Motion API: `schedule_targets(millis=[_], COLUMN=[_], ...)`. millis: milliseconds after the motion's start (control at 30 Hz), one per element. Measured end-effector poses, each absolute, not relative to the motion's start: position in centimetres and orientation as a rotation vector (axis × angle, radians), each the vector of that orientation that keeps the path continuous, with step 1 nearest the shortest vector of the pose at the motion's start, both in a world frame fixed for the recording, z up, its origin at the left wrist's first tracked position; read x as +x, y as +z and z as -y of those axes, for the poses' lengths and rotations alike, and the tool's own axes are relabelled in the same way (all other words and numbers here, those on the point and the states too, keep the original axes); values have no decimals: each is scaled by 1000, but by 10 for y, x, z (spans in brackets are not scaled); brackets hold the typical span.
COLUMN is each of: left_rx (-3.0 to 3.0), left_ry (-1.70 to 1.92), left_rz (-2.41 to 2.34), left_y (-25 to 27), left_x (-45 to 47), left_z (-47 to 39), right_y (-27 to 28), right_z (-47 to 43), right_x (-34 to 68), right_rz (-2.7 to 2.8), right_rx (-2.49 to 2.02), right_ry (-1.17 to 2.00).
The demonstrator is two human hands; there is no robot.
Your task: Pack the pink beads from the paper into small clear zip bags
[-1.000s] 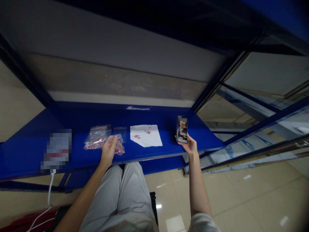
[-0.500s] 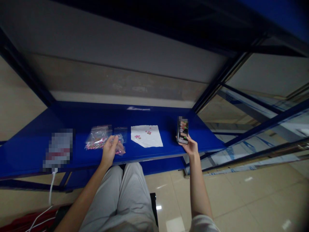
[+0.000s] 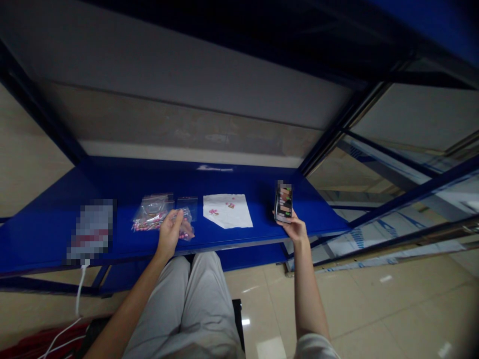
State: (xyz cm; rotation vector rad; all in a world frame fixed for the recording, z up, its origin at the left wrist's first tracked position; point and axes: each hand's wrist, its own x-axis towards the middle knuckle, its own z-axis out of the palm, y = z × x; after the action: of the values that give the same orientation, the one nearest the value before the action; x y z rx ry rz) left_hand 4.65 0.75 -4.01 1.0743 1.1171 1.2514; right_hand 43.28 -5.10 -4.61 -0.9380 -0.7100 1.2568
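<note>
My left hand (image 3: 171,230) is closed on a clear plastic bag (image 3: 187,228) with small pink pieces in it, at the front of the blue shelf. Just left of that hand lie more clear bags (image 3: 149,214) with pink and pale beads. Behind it a flat zip bag (image 3: 190,202) rests on the shelf. A white sheet of paper (image 3: 239,215) bears small pink beads (image 3: 213,211) and a few gold-coloured bits. On the right, my right hand (image 3: 295,227) grips a phone (image 3: 283,203), its lit screen facing me.
The blue shelf (image 3: 130,174) runs across in front of my knees, with an upper blue frame overhead. At its left a blurred-out device (image 3: 92,229) has a white cable (image 3: 80,291) hanging down. Wrapped panels (image 3: 374,232) stand at the right.
The picture on the phone screen has shifted slightly. Both hands and the things on the shelf stay where they were.
</note>
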Motion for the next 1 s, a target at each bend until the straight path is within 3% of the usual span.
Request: schedule_targets(millis=[1000], left_rx=[995], left_ry=[1263], left_rz=[-1123], left_y=[-32], left_x=[40], left_z=[24], right_y=[-47], right_z=[52], right_x=[429], right_rz=[772], right_rx=[-960], right_ry=[1256])
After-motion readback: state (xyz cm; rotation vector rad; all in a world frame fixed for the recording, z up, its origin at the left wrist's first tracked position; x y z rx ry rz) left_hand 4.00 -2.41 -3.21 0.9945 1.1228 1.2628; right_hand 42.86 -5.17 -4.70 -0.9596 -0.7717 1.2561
